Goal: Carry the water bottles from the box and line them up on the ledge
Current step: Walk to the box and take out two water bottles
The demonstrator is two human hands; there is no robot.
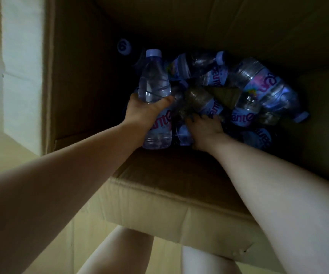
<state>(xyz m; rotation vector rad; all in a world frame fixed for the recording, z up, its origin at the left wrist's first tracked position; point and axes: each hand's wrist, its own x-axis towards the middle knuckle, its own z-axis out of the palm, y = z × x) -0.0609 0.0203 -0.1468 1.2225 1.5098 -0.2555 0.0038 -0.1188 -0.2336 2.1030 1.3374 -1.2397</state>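
Both my arms reach down into a deep cardboard box (159, 204). My left hand (143, 111) grips an upright clear water bottle (154, 82) with a pale purple cap around its middle. My right hand (205, 129) reaches into a pile of several more bottles (258, 86) lying on their sides at the bottom, its fingers buried among them; whether it holds one is hidden. The bottles carry white and purple labels.
The box walls rise dark on all sides. A round black sticker (124, 46) marks the far left inner wall. A white wall corner (21, 76) stands left of the box. Pale floor tiles and my legs (120, 254) show below the near edge.
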